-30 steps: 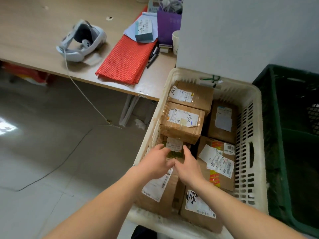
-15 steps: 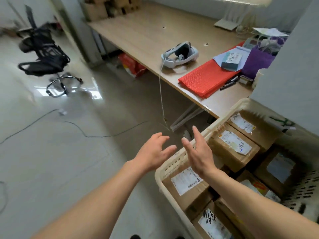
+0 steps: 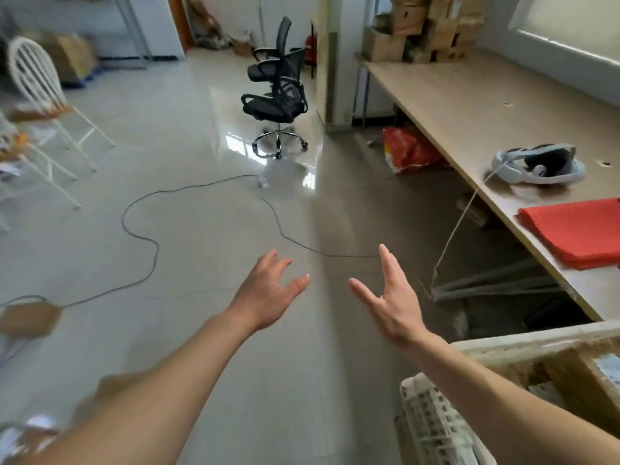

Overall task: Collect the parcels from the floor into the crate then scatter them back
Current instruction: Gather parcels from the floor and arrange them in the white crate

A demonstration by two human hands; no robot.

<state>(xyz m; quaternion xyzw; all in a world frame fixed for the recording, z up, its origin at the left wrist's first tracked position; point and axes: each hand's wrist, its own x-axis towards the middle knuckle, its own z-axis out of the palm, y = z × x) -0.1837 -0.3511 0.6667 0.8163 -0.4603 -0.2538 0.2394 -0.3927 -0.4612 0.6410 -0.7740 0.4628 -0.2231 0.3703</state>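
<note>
Two hands, the left hand [image 3: 268,293] and the right hand [image 3: 389,297], hover spread wide and empty above the floor [image 3: 201,156]. The crate [image 3: 432,421] lies at five o'clock, nearer the right hand. One blurred parcel [image 3: 28,318] lies on the floor at nine o'clock, nearer the left hand.

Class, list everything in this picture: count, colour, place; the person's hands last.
office chair: one, black, mid-floor at back.
white chair: at least one, white, far left.
cable: one, dark, looping across floor.
parcel: one, brown, floor at left.
crate: one, white, bottom right, brown parcels inside.
table: one, pale wood, right side.
headset: one, grey-white, on table.
folded mat: one, red, table's near end.
boxes: several, brown, table's far end.
left hand: one, open, empty, above floor.
right hand: one, open, empty, above floor.
</note>
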